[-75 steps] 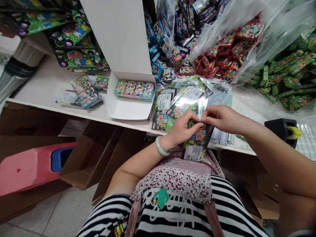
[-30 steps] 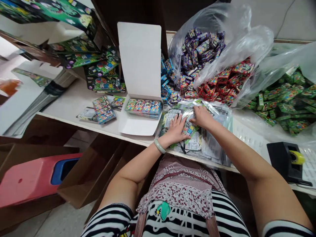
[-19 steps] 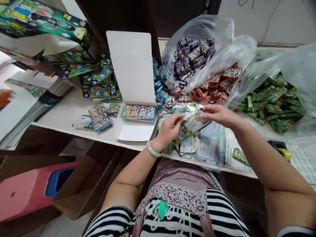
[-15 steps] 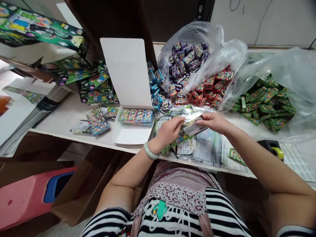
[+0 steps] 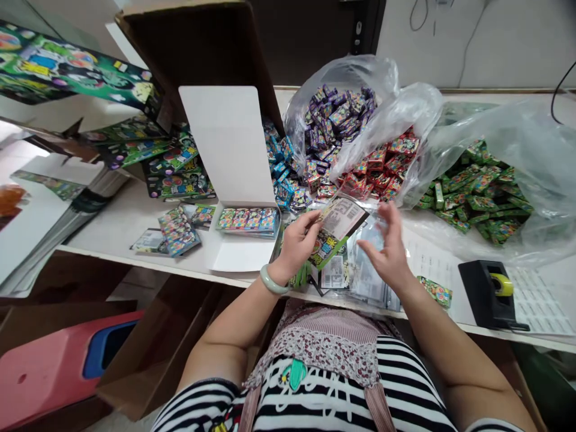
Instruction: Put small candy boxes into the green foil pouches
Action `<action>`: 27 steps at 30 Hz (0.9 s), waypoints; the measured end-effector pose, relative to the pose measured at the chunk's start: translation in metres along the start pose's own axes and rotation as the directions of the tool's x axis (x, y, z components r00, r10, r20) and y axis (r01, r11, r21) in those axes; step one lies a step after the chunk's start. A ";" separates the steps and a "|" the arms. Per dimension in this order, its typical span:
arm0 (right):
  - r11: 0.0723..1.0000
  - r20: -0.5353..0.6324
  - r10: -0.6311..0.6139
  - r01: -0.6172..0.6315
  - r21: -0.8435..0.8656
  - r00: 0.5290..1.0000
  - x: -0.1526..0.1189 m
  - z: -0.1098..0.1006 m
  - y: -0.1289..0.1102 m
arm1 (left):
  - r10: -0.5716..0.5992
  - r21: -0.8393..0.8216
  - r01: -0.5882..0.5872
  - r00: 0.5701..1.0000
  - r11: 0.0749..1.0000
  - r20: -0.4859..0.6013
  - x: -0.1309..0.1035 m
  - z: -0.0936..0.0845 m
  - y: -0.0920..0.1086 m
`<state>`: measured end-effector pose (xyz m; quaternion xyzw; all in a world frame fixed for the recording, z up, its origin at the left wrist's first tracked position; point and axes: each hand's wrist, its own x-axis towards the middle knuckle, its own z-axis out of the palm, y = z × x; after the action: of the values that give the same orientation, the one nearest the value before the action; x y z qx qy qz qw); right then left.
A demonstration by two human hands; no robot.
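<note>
My left hand (image 5: 297, 245), with a pale bangle at the wrist, grips a flat printed packet (image 5: 342, 218) by its left end. The packet has a white label and a dark and green face, and it tilts up to the right. My right hand (image 5: 387, 249) is off the packet, just right of it, with thumb and fingers apart and slightly blurred. Under both hands lie clear plastic sleeves (image 5: 369, 273) and more printed packets. Left of them stands an open white box (image 5: 227, 144) with a row of small colourful boxes (image 5: 247, 219) inside.
Clear bags hold purple boxes (image 5: 339, 114), red boxes (image 5: 380, 165) and green boxes (image 5: 483, 192) along the back. Blue boxes (image 5: 281, 168) lie beside them. A black tape dispenser (image 5: 481, 294) stands at the right front edge. A pink stool (image 5: 49, 366) is below left.
My right hand has let go of the packet's right end, and its fingers have spread. The packet stays in my left hand, now tilted more steeply. The view has shifted slightly.
</note>
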<state>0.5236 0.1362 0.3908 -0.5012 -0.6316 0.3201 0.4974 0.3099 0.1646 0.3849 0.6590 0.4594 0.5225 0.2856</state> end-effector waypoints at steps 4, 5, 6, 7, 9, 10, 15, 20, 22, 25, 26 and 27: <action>0.929 0.291 0.198 -0.273 0.248 0.936 -0.008 0.015 0.022 | -0.284 -0.387 0.281 0.958 0.878 0.051 -0.004 0.016 0.007; 0.915 0.279 0.232 -0.306 0.263 0.932 -0.008 0.016 0.027 | -0.370 -0.487 0.375 0.922 0.789 0.112 -0.006 0.021 0.006; 0.903 0.257 0.264 -0.332 0.272 0.930 -0.006 0.016 0.030 | -0.444 -0.571 0.465 0.876 0.677 0.188 -0.007 0.026 0.004; 0.889 0.255 0.294 -0.362 0.281 0.921 -0.006 0.014 0.033 | -0.500 -0.633 0.535 0.827 0.559 0.257 -0.010 0.031 0.001; 0.848 0.331 0.351 -0.447 0.284 0.876 -0.008 0.011 0.035 | -0.585 -0.715 0.587 0.751 0.379 0.306 -0.015 0.038 -0.006; 0.827 0.385 0.371 -0.489 0.276 0.845 -0.011 0.009 0.036 | -0.623 -0.746 0.577 0.728 0.332 0.287 -0.019 0.041 -0.009; 0.790 0.411 0.438 -0.561 0.249 0.800 -0.039 0.007 0.044 | -0.633 -0.779 0.533 0.737 0.332 0.235 -0.034 0.041 -0.017; 0.742 0.595 0.418 -0.636 0.211 0.687 -0.067 -0.011 0.047 | -0.479 -0.723 0.511 0.832 0.464 0.280 -0.041 0.032 -0.015; 0.779 0.523 0.406 -0.583 0.230 0.749 -0.069 -0.022 0.044 | -0.394 -0.675 0.512 0.855 0.532 0.339 -0.047 0.030 -0.015; 0.886 0.191 0.328 -0.371 0.277 0.925 -0.058 -0.032 0.038 | -0.287 -0.608 0.495 0.865 0.621 0.411 -0.054 0.030 -0.016; 0.908 0.120 0.294 -0.316 0.275 0.948 -0.053 -0.032 0.036 | -0.264 -0.595 0.488 0.865 0.638 0.427 -0.055 0.030 -0.016; 0.919 0.088 0.273 -0.287 0.269 0.958 -0.048 -0.031 0.035 | -0.240 -0.585 0.484 0.862 0.651 0.446 -0.056 0.029 -0.016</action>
<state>0.5638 0.0980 0.3542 -0.5034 -0.5138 0.4857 0.4966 0.3307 0.1237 0.3385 0.4781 0.3053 0.4668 0.6784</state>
